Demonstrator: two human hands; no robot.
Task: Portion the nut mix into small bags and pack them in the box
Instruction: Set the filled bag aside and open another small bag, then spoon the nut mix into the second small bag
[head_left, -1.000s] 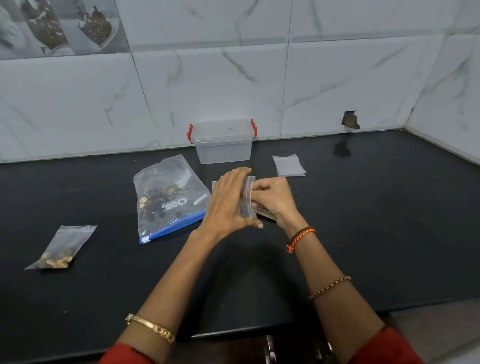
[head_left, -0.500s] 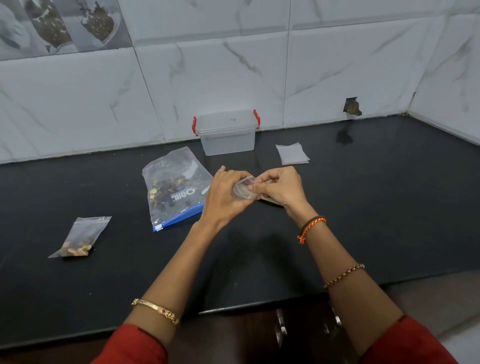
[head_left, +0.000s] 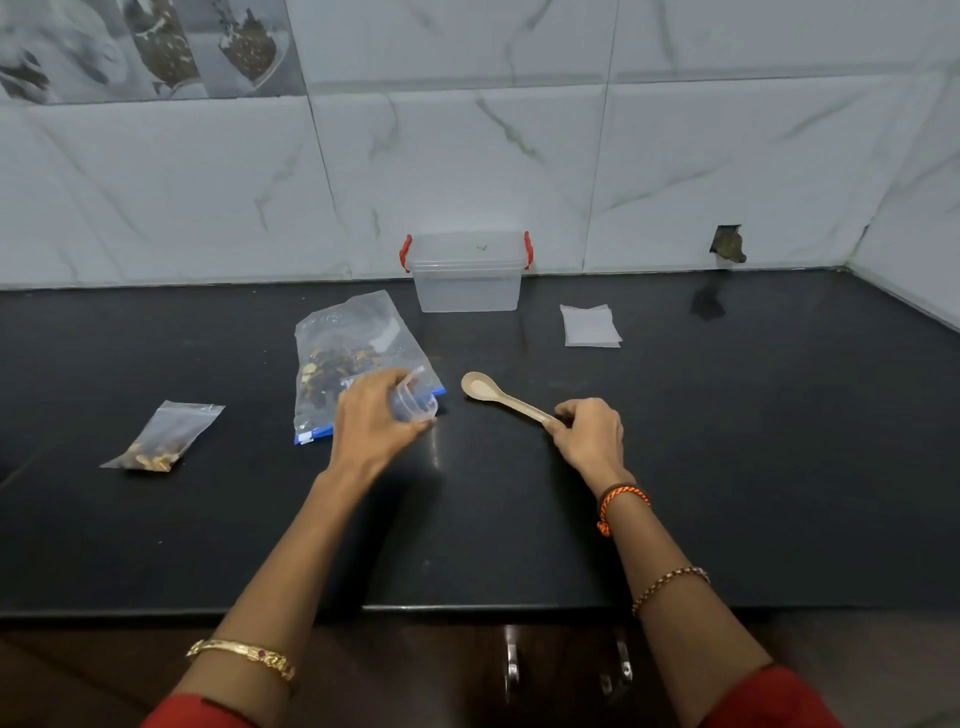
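My left hand (head_left: 376, 415) pinches a small clear bag (head_left: 413, 402), open at the top, just over the near corner of the big nut mix bag (head_left: 353, 358). My right hand (head_left: 589, 434) is curled around the handle of a wooden spoon (head_left: 501, 397), whose bowl lies on the black surface (head_left: 727, 467). One filled small bag (head_left: 163, 439) lies toward the left edge. The clear box (head_left: 467, 275) with red clips sits at the back edge by the white tile wall (head_left: 675, 171), lid on. Flat empty bags (head_left: 589, 326) lie near its right.
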